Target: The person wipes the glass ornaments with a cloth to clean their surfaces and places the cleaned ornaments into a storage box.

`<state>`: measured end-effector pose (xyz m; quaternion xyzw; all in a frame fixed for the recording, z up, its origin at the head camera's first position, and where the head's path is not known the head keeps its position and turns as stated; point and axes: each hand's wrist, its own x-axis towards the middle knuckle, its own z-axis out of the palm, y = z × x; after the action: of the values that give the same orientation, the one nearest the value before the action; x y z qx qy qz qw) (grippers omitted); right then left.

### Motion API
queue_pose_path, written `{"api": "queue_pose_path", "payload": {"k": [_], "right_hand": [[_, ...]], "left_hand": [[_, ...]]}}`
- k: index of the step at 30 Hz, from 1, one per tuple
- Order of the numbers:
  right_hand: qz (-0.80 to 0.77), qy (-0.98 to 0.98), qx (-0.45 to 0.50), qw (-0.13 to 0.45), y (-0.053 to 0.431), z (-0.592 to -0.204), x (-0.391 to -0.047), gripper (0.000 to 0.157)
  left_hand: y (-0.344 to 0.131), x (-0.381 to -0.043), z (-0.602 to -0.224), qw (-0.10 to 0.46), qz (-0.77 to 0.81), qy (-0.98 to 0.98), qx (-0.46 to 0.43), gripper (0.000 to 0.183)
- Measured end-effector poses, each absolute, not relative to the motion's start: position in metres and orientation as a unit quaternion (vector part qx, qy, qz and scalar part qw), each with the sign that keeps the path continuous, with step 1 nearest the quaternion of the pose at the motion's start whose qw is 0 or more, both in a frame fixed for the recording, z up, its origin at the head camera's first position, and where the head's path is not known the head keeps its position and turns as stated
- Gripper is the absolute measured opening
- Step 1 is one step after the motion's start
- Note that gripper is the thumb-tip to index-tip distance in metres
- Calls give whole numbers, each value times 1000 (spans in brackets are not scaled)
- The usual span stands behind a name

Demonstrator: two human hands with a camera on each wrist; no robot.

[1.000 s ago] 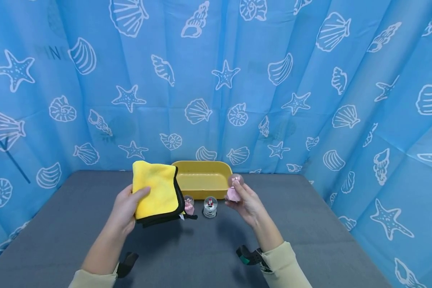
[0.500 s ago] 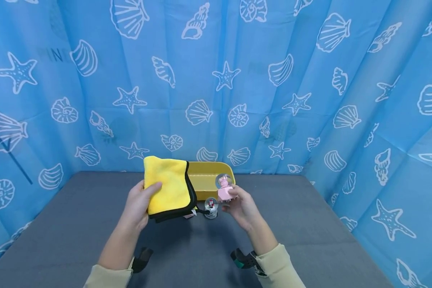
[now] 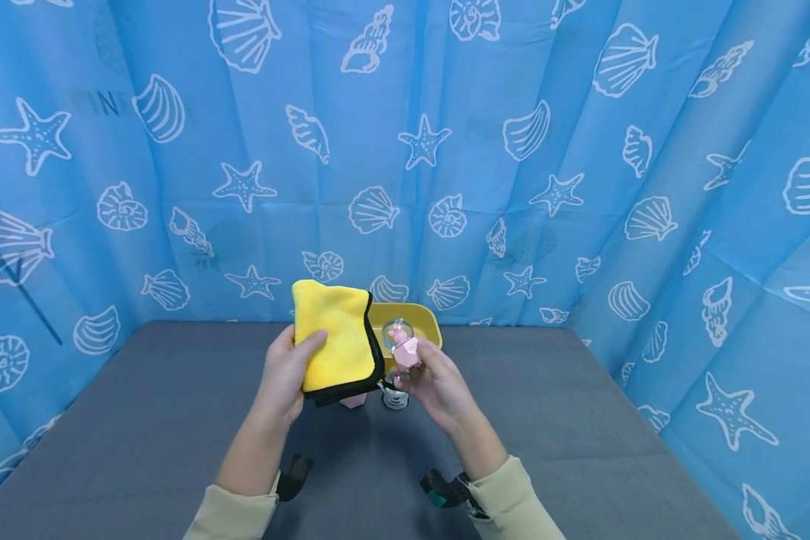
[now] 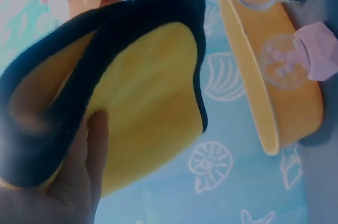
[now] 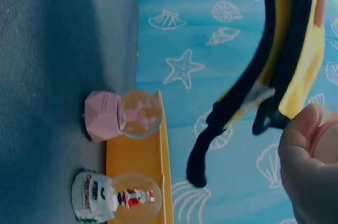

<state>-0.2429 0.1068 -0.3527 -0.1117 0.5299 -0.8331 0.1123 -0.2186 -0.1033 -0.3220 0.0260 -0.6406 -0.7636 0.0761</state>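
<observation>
My left hand (image 3: pixel 289 371) grips a folded yellow cloth (image 3: pixel 337 334) with black edging, thumb on its front. My right hand (image 3: pixel 439 386) holds a snow globe (image 3: pixel 405 352) by its pink faceted base, tilted, with a pink figure in its clear dome. The globe is raised close beside the cloth's right edge. Below them on the table stand a second pink snow globe (image 5: pixel 103 115), mostly hidden by the cloth in the head view, and a snow globe with a white base (image 5: pixel 92 195) and a red-and-white figure.
A yellow tub (image 3: pixel 425 319) stands behind the two standing globes, partly covered by the cloth in the head view. The grey tabletop (image 3: pixel 580 420) ends at a blue curtain (image 3: pixel 405 150) with white shell prints at the back and sides.
My left hand has brought the cloth to the right and slightly up. My right hand has moved left with the pink snow globe and turned it, so the two are now nearly together.
</observation>
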Motion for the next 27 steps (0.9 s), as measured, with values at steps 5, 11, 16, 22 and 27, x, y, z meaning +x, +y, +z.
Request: {"api": "queue_pose_path", "payload": {"k": [5, 11, 16, 22, 27], "right_hand": [[-818, 546, -143, 112, 100, -355, -242, 32], [-806, 562, -144, 117, 95, -356, -242, 52], [-814, 551, -145, 116, 91, -354, -239, 47], [-812, 554, -148, 108, 80, -354, -233, 46], [-793, 585, -140, 100, 73, -354, -229, 55]], "left_hand": [[-90, -220, -322, 72, -753, -654, -16, 44], [-85, -220, -321, 62, -743, -665, -51, 52], [-82, -225, -325, 53, -736, -673, -42, 44], [-69, -233, -340, 55, -750, -656, -61, 60], [-62, -234, -349, 45, -771, -631, -77, 79]]}}
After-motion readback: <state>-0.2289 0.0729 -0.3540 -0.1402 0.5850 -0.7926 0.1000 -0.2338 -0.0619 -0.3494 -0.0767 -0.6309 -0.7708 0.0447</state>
